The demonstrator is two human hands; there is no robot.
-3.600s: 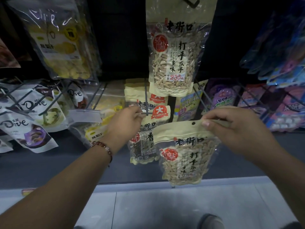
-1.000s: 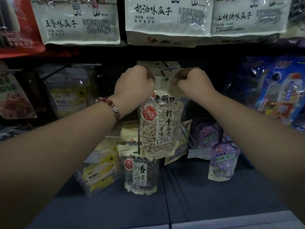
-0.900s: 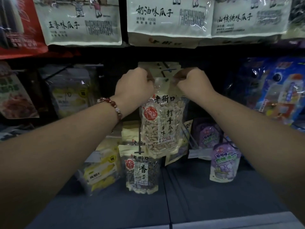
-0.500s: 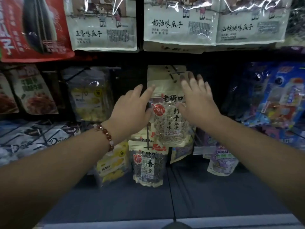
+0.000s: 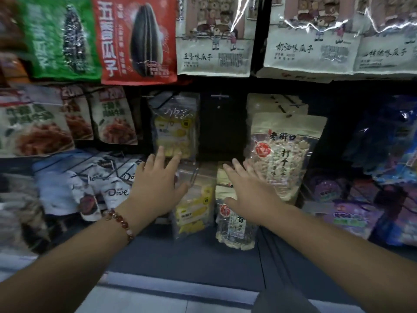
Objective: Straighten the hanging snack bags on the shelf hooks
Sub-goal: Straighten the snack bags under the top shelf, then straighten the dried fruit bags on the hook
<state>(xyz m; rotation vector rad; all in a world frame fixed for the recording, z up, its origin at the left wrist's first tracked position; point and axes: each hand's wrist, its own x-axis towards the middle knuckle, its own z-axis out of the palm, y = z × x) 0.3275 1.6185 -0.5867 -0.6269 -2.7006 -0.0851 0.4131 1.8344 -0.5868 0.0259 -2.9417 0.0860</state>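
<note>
A cream bag of pale seeds [image 5: 284, 152] hangs on its hook at centre right, in front of more bags of the same kind. My right hand [image 5: 250, 193] is open just left of and below it, over a bag of dark seeds [image 5: 234, 227]. My left hand [image 5: 158, 186], with a bead bracelet on the wrist, is open with fingers spread below a clear bag of yellow snacks [image 5: 176, 127]. Between my hands hangs a lower clear bag of yellow snacks [image 5: 196, 206]. Neither hand holds anything.
A bare hook [image 5: 218, 97] juts out between the yellow snack bag and the seed bag. Large seed bags [image 5: 214, 37] hang in the row above. Dove bags [image 5: 108, 184] lie at lower left, purple and blue packs [image 5: 352, 213] at right. The floor edge [image 5: 180, 288] runs below.
Both hands let go of the pale seed bag's top, opened and dropped down and left. The bag now hangs free on its hook. The view has shifted left.
</note>
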